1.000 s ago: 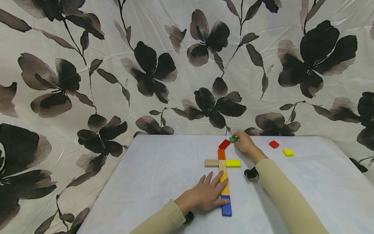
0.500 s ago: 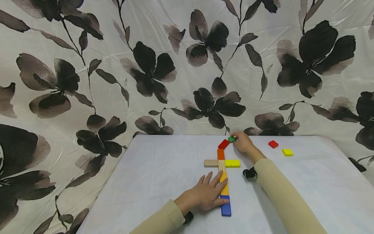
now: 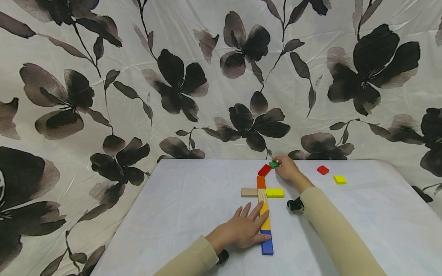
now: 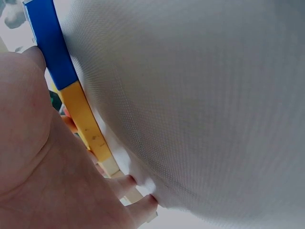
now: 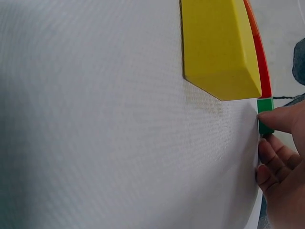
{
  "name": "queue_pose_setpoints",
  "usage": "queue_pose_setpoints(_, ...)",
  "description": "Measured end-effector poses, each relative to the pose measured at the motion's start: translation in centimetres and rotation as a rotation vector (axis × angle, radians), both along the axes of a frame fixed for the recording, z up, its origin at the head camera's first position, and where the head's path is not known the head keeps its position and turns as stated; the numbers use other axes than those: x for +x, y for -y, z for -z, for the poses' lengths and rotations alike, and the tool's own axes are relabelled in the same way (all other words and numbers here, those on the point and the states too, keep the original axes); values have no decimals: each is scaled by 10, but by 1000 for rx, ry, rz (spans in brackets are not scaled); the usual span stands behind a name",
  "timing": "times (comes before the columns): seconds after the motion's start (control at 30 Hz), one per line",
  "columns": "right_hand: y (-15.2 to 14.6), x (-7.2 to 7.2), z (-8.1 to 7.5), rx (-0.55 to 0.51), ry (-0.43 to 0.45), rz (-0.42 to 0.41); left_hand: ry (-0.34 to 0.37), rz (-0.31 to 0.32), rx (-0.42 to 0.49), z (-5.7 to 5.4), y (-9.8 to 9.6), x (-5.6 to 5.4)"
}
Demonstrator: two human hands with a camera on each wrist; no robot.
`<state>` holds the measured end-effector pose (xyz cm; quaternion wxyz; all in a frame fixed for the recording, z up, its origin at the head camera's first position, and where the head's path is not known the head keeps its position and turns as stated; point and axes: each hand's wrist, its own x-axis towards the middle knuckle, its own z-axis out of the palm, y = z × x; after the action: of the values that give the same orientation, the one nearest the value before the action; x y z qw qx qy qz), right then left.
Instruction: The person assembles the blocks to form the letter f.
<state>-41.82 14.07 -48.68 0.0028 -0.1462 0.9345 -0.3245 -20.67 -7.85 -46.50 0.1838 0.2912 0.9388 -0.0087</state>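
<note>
In the head view a row of flat coloured blocks runs up the table. My left hand [image 3: 241, 229] lies with fingers spread over the row, its fingertips on the orange-yellow block [image 3: 265, 221] and its thumb on the blue block [image 3: 267, 247]. At the far end my right hand [image 3: 287, 168] pinches a small green block [image 3: 274, 164], close beside the tilted red block [image 3: 264, 170]. An orange block [image 3: 261, 182], a plain wood block [image 3: 262, 194], a beige block [image 3: 249, 193] and a yellow block [image 3: 274, 193] form a cross shape. The right wrist view shows thumb and fingers on the green block [image 5: 265, 125].
A loose red block [image 3: 323, 170] and a loose yellow block [image 3: 340, 179] lie at the far right of the white table [image 3: 179, 214]. Behind the table's back edge hangs a flower-patterned cloth [image 3: 193, 23]. A dark wrist device [image 3: 295, 204] sits under the right sleeve.
My right hand has shifted the green block very slightly left, toward the tilted red block. The left hand keeps its place on the row.
</note>
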Motion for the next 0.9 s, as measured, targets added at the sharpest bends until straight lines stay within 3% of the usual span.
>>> queue_pose_setpoints(0.4, 1, 2, 2, -10, -26, -5, 4, 1, 3, 4, 0, -2)
queue_pose_setpoints(0.9, -7, 5, -2, 2, -13, -33, -4, 4, -6, 0, -1, 0)
